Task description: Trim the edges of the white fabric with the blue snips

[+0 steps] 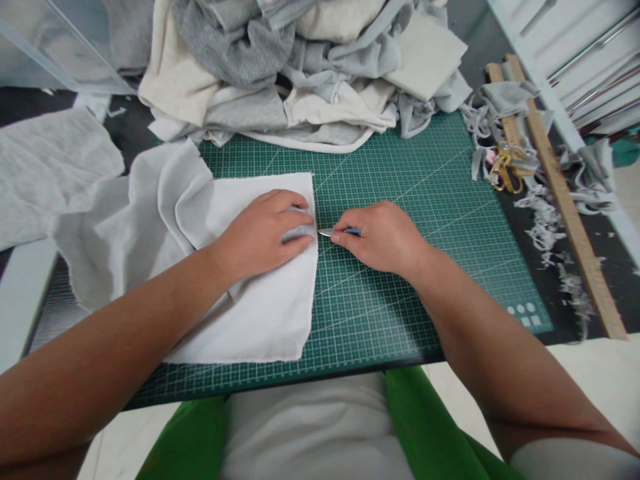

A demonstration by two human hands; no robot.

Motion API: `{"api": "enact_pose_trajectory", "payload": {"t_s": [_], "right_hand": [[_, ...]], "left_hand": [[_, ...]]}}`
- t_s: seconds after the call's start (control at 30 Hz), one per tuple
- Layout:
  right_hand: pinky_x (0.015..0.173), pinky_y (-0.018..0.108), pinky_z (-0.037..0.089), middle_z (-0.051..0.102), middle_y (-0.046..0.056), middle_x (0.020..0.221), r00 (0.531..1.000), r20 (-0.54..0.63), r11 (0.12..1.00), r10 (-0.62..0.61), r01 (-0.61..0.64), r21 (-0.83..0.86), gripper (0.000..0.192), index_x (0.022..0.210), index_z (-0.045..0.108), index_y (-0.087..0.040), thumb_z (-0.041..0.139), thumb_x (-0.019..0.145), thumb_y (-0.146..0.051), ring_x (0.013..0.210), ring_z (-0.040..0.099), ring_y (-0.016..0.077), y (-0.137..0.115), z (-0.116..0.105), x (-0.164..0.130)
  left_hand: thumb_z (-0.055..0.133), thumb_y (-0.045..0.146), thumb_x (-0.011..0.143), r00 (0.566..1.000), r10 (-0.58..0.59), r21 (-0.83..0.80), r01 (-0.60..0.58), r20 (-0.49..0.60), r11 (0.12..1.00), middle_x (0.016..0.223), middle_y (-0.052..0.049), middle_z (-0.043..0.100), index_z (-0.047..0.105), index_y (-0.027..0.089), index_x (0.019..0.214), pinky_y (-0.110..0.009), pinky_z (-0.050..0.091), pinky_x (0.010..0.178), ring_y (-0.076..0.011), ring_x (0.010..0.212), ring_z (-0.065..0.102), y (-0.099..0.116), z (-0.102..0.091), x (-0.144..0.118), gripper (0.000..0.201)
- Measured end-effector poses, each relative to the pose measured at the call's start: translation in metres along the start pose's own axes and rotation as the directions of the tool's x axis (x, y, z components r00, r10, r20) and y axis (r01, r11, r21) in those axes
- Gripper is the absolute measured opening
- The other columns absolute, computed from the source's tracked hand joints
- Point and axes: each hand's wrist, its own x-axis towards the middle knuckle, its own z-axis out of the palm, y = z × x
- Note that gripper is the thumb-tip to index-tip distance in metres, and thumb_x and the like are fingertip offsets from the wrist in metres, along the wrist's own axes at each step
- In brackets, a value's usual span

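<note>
Pressing our left hand (267, 230) flat, fingers spread, on white fabric piece (250, 293) lying on green cutting mat (400, 200); our right hand (383, 237) is gripping blue-handled blade tool (340, 232) at fabric's right edge.

I see a dark table (560, 320) carrying a green cutting mat (400, 280). White cloth (260, 313) and a fabric heap (300, 73) lie on the mat; a wooden ruler (570, 213) and scissors (506, 170) lie beside it.

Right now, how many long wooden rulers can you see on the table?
2: both long wooden rulers lie side by side along the table's right edge, one reaching nearer, the other shorter in view under grey fabric scraps. More may be hidden.
</note>
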Motion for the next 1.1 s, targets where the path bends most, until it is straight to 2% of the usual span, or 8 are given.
{"api": "enact_pose_trajectory", "payload": {"t_s": [0.27,0.67,1.1], "right_hand": [[0.067,0.030,0.042,0.077,-0.002,0.076,1.000,0.002,0.991,-0.002,0.001,0.134,0.017,0.087,0.080,-0.024,0.070,0.091,-0.037,0.068,0.066,0.0157,0.0073,-0.0022,-0.0012],[0.069,0.029,0.044,0.079,0.000,0.080,1.000,0.003,0.989,-0.026,0.026,0.143,0.016,0.092,0.081,-0.022,0.072,0.089,-0.036,0.071,0.069,0.0172,0.0078,-0.0004,-0.0011],[0.071,0.030,0.045,0.080,0.001,0.085,0.999,0.017,0.989,-0.035,0.032,0.143,0.018,0.096,0.081,-0.023,0.071,0.090,-0.037,0.076,0.071,0.0190,0.0091,0.0006,-0.0006]], "left_hand": [[0.067,0.031,0.093,1.000,0.024,0.006,-0.024,-0.013,1.000,0.124,-0.012,0.067,0.075,0.017,0.110,-0.050,0.055,0.103,-0.0290,0.116,0.065,0.0001,0.0008,0.0007,0.024],[0.066,0.033,0.094,1.000,-0.008,-0.003,0.008,0.020,1.000,0.127,-0.011,0.066,0.075,0.019,0.112,-0.048,0.052,0.106,-0.0289,0.118,0.063,0.0001,-0.0007,0.0005,0.025],[0.067,0.031,0.093,1.000,0.027,0.013,-0.027,-0.013,1.000,0.123,-0.012,0.067,0.075,0.018,0.110,-0.048,0.054,0.103,-0.0291,0.115,0.064,-0.0002,0.0006,0.0004,0.023]]}}
